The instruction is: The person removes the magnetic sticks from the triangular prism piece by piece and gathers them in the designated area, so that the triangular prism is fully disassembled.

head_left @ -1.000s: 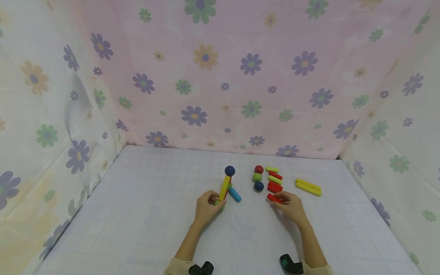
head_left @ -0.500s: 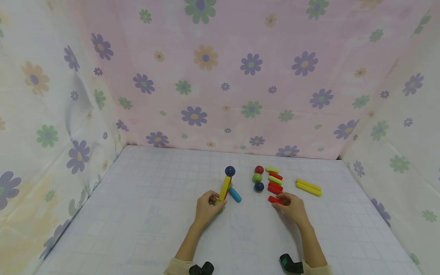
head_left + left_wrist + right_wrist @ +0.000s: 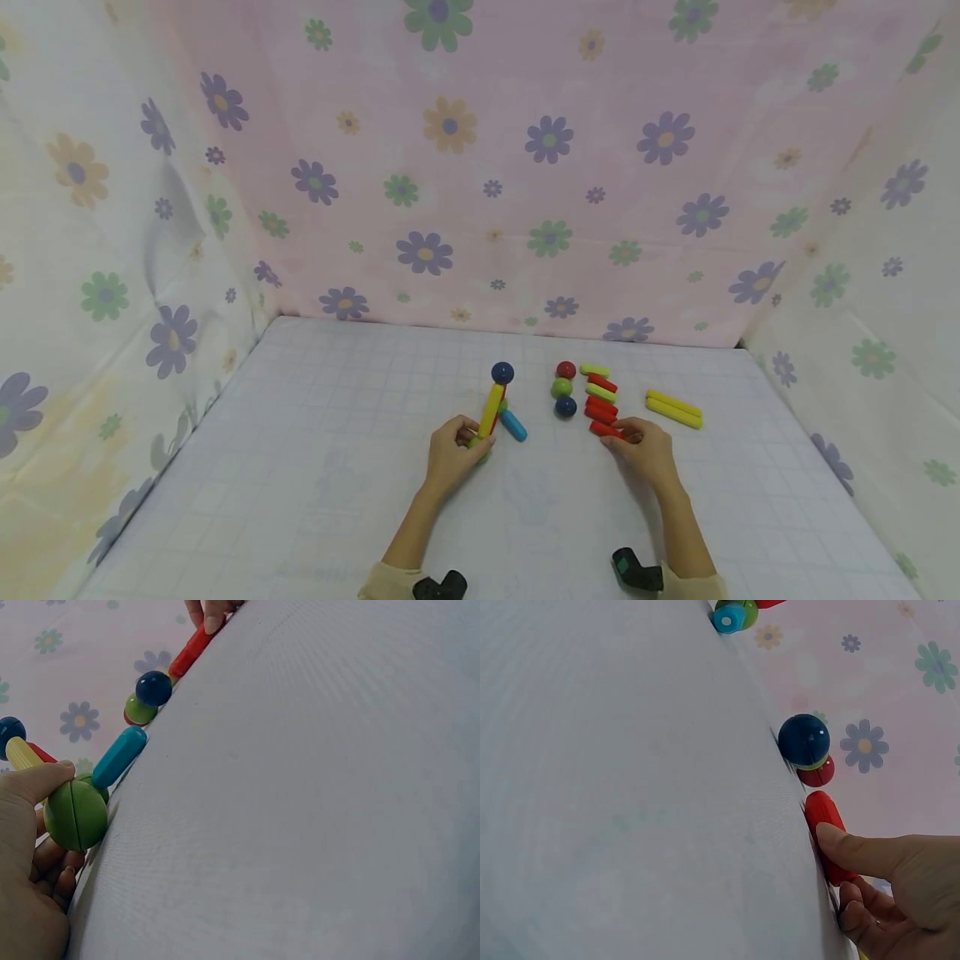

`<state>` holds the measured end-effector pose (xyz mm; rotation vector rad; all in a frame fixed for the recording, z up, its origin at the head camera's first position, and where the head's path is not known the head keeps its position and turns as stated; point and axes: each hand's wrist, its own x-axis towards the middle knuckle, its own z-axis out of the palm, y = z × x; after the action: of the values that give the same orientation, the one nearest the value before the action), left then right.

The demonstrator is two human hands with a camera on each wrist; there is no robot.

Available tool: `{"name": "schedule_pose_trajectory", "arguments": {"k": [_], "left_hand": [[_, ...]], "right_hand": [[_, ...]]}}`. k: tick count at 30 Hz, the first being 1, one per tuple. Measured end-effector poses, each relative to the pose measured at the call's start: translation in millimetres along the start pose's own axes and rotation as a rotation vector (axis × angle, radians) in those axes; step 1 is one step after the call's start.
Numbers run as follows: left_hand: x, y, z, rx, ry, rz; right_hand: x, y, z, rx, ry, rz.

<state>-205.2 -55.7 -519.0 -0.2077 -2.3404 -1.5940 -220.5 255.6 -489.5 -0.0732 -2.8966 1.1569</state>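
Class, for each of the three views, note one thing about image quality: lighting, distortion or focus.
Head view: even, soft light, faint shadows under the hands; wide-angle lens bows the flowered cloth walls. Left wrist view: horizon steeply tilted, the green ball sharp, the backdrop soft. Right wrist view: the table fills the frame as a pale, featureless slope; the red stick is sharp.

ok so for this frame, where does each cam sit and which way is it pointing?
Head: high, facing forward and down at the table; shows both forearms, left hand and right hand.
Left wrist: low at the table surface behind the left hand, facing across to the green ball it grips.
Right wrist: low behind the right hand, facing its red stick.
Shared: both wrist views catch the dark blue ball.
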Motion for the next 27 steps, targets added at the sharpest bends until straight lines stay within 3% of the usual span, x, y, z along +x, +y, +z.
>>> {"name": "schedule_pose_trajectory", "arguments": {"k": [11,27], "left_hand": [[-0.3,2.3,-0.5,-0.002,0.0,0.008],[-0.4,2.2,-0.5,0.013,-0.006,0.002]], "right_hand": [[5,6,5,0.034,0.1,-0.007],[8,7,12,0.042,0.18,-0.021]]}}
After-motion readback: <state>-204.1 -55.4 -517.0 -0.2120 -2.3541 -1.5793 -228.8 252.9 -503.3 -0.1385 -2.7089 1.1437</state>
